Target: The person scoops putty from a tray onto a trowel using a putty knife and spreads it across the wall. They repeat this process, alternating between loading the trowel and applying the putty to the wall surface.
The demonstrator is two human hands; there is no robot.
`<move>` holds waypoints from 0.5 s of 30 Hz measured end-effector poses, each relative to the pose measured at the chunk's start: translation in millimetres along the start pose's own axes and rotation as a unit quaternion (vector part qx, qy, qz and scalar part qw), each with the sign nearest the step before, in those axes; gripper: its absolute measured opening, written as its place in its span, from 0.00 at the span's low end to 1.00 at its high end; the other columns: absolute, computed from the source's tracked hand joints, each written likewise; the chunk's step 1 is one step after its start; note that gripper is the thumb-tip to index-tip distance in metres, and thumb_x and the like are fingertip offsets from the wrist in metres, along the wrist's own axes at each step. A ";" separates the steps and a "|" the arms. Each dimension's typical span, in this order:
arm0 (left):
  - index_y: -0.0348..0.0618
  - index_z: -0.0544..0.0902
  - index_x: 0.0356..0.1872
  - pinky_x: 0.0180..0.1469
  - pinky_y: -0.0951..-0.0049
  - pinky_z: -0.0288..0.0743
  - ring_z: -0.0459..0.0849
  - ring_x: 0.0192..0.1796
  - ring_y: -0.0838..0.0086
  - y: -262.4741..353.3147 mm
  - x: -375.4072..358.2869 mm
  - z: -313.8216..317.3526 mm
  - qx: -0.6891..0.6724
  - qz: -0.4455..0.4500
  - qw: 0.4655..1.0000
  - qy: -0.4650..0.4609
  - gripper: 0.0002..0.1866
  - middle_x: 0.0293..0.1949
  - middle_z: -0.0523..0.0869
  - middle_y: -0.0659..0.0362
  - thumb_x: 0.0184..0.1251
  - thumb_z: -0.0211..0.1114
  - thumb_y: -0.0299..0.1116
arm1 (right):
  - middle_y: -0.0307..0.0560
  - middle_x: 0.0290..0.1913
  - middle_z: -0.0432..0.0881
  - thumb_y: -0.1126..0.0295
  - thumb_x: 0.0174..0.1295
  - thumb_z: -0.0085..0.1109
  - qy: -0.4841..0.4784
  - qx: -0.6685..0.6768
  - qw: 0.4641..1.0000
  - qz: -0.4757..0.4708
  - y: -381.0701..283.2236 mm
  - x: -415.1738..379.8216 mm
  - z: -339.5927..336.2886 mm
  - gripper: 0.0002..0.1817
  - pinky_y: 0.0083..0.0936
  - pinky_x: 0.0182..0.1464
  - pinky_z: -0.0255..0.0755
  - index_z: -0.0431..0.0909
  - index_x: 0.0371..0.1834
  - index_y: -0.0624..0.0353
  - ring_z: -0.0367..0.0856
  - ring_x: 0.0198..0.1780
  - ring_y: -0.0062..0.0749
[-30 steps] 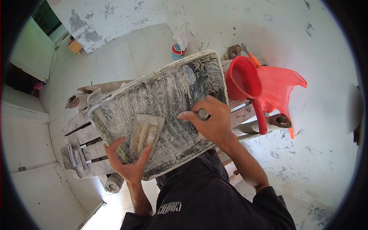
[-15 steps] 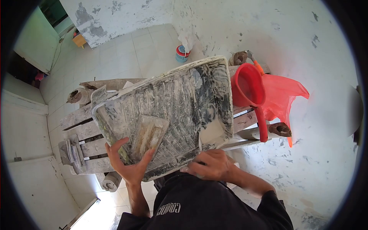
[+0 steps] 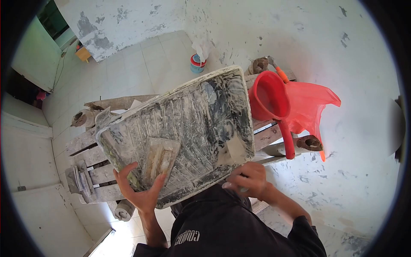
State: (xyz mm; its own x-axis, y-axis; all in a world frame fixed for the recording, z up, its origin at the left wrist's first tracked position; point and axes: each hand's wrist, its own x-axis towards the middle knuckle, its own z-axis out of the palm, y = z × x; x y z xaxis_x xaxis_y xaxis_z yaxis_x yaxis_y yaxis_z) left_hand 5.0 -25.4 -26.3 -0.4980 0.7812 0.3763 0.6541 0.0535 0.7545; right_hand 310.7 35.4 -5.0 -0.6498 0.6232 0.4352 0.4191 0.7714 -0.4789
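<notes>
Moving to the near right corner of the tray [image 3: 188, 122]: the right hand [image 3: 249, 177] is brought to the edge

One second ago, the right hand was seen over the right part of the tray; half a second ago, it was seen low at the near edge. Now it is found farther to the right along this edge, just beside the near right corner. Its fingers are closed around a hand tool [image 3: 243, 189], of which the grey handle end is shown. A pale patch [image 3: 236, 150] is seen in the corner beyond the hand; whether it is a coated blade or only paste cannot be told, since its colour is nearly that of the residue around.

The left hand [image 3: 140, 195] is kept at the left end of the tray, with thumb and fingers spread wide apart. The float [image 3: 162, 154] is left lying on the ribbed floor, beside the thumb. The tray is placed above the slatted bench [image 3: 105, 173], with the red dipper [image 3: 264, 108] just beside its right end.

By this change, it is judged that the work has been shifted towards the corner, while the float is not being used.
</notes>
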 end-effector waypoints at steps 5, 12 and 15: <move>0.42 0.79 0.52 0.78 0.37 0.48 0.80 0.55 0.59 1.9 0.6 -0.7 0.001 -0.008 1.000 -0.003 0.36 0.48 0.82 0.58 0.38 0.86 0.41 | 0.44 0.29 0.84 0.75 0.56 0.72 0.151 0.083 0.971 0.167 14.6 -1.5 -31.7 0.05 0.28 0.33 0.75 0.83 0.31 0.59 0.82 0.29 0.36; 0.42 0.79 0.52 0.78 0.37 0.48 0.80 0.56 0.59 1.5 0.3 -0.2 -0.006 -0.017 1.000 -0.007 0.36 0.48 0.82 0.58 0.39 0.85 0.41 | 0.44 0.30 0.85 0.75 0.54 0.75 0.091 0.153 0.971 0.161 -10.4 -8.5 -4.5 0.07 0.27 0.34 0.77 0.84 0.33 0.58 0.83 0.30 0.34; 0.41 0.79 0.52 0.78 0.37 0.48 0.80 0.56 0.59 2.7 0.6 -1.2 0.003 -0.009 1.000 -0.005 0.36 0.48 0.82 0.58 0.39 0.85 0.41 | 0.39 0.30 0.84 0.72 0.52 0.78 0.042 0.098 0.989 0.103 -14.6 -12.0 1.8 0.09 0.27 0.32 0.77 0.85 0.33 0.55 0.83 0.30 0.32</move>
State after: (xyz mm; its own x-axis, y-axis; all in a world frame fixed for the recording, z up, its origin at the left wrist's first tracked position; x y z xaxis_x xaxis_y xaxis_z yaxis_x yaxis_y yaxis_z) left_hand 5.8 -25.5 -23.4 -0.5032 0.7867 0.3578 0.6487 0.0703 0.7578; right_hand 311.2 16.4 -4.6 -0.5049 0.7799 0.3699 0.4019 0.5917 -0.6989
